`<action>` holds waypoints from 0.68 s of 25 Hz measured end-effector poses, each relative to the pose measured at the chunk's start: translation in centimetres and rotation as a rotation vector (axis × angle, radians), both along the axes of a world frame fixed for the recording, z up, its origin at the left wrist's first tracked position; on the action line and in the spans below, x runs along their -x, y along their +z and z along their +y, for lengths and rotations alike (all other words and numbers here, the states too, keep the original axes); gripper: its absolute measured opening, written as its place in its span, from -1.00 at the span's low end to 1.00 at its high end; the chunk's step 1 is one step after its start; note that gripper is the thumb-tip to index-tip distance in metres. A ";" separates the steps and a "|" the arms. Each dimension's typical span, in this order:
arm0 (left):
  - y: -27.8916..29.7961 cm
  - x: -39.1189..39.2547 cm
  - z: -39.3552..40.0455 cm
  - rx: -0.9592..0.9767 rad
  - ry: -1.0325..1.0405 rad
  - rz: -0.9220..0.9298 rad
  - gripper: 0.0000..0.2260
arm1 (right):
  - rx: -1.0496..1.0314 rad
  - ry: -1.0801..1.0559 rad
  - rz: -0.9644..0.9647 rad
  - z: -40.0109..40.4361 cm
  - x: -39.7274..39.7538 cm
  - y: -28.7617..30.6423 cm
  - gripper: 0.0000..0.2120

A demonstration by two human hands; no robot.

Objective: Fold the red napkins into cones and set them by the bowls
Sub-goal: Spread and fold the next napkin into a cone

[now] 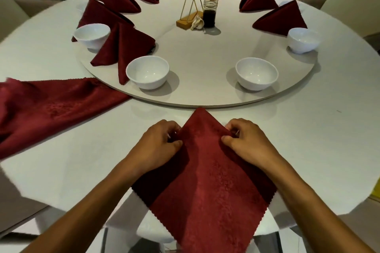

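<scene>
The red napkin (207, 170) lies folded to a point on the tabletop (308, 129), its lower end hanging over the near edge. The left hand (162, 141) pinches its left fold, and the right hand (244, 139) pinches the right one. It looks like soft, light, limp damask that probably creases readily, so it is best held at the folded edges near the tip. The nearest right bowl (256, 73) has no cone beside it. No readable brand or label shows; a green sign far right is illegible.

Napkin (207, 170): red cloth, woven pattern, slight sheen, pinked edges;
Bowls (147, 72): white, glossy, smooth;
Table (308, 129): white, matt;
Bottle (210, 6): clear glass;
Stand (188, 20): wood base, gold metal rods
</scene>
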State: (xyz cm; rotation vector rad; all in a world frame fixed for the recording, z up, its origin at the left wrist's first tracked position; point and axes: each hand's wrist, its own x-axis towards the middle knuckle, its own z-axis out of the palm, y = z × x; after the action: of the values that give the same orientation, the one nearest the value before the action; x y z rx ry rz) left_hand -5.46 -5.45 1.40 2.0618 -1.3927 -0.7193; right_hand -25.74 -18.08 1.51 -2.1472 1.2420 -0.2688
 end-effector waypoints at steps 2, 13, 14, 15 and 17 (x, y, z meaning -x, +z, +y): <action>1.4 -0.2 -0.8 0.124 -0.023 0.077 -0.86 | -0.135 -0.054 -0.222 -0.7 0.4 1.1 -0.98; 5.1 -3.1 -3.6 0.138 -0.221 0.289 -0.91 | -0.321 -0.012 -0.427 -4.3 1.7 4.8 -0.93; 4.9 -2.9 -1.7 0.231 -0.309 0.179 -0.90 | -0.270 0.058 -0.463 -2.7 3.3 4.8 -0.92; 4.6 -2.7 0.4 0.302 -0.403 0.038 -0.87 | -0.208 0.141 -0.470 -0.7 4.8 4.5 -0.90; 2.9 -2.3 4.0 0.348 -0.570 -0.273 -0.81 | -0.007 0.292 -0.377 3.3 7.1 2.9 -0.88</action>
State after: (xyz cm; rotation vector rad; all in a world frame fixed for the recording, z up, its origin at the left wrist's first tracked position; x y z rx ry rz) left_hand -3.14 -1.41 4.33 1.5363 -2.1316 -0.3710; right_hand -32.81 -14.76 4.42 -2.1132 0.7083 -0.5129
